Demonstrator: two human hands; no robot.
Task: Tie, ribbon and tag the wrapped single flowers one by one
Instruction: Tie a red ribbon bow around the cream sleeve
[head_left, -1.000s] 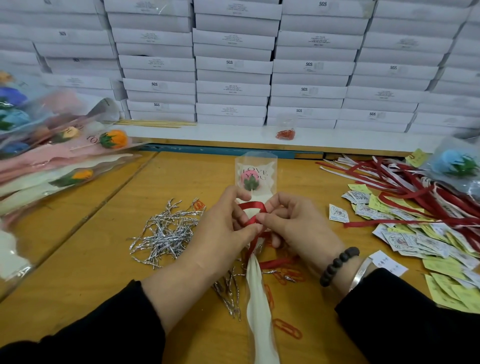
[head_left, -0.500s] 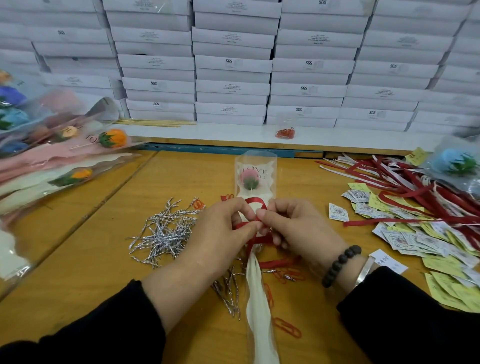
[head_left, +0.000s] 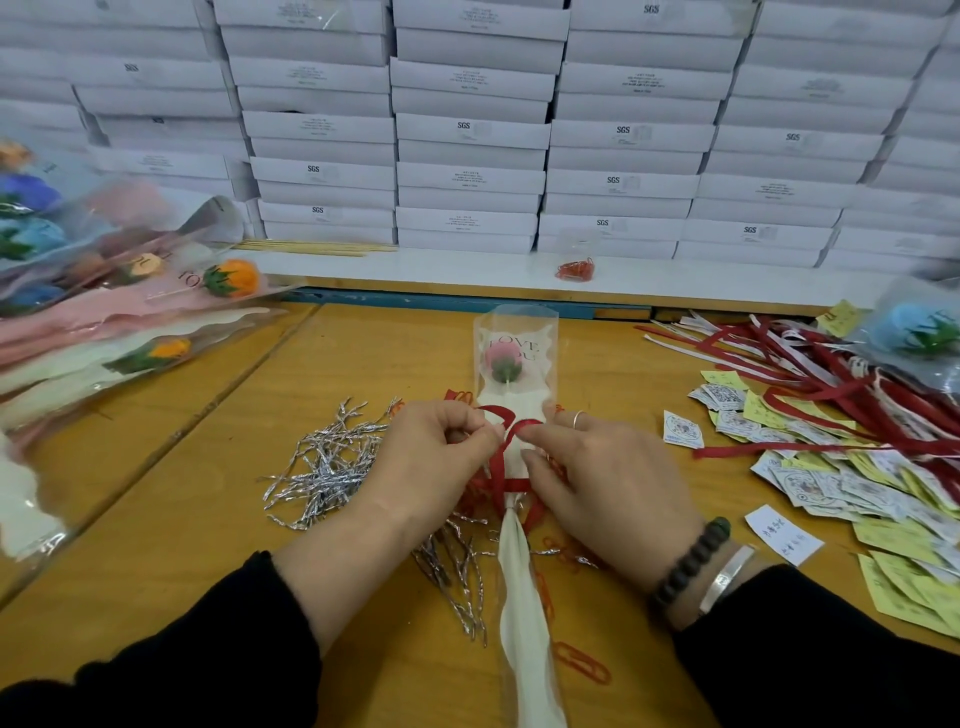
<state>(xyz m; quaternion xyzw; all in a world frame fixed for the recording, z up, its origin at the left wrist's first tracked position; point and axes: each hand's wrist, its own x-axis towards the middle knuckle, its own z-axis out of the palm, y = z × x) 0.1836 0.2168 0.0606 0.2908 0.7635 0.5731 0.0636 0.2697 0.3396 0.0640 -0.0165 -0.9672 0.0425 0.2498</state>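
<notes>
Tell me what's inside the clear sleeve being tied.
The sleeve holds a pink flower on a thin stem, with white paper below. Hands and the red ribbon cover the middle part.

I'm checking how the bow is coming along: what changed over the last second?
The left hand and right hand drew apart, each pinching a loop of the red ribbon, tightening the bow on the wrapped pink flower. The flower, silver twist ties and tags stayed put.

On the wooden table (head_left: 156, 519): one wrapped flower (head_left: 511, 364) mid-table, perhaps six more stacked at its left edge (head_left: 156, 312), one blue flower (head_left: 919, 332) far right. Ribbons (head_left: 831, 374), tags (head_left: 831, 467), silver ties (head_left: 332, 462): uncountable heaps.
</notes>
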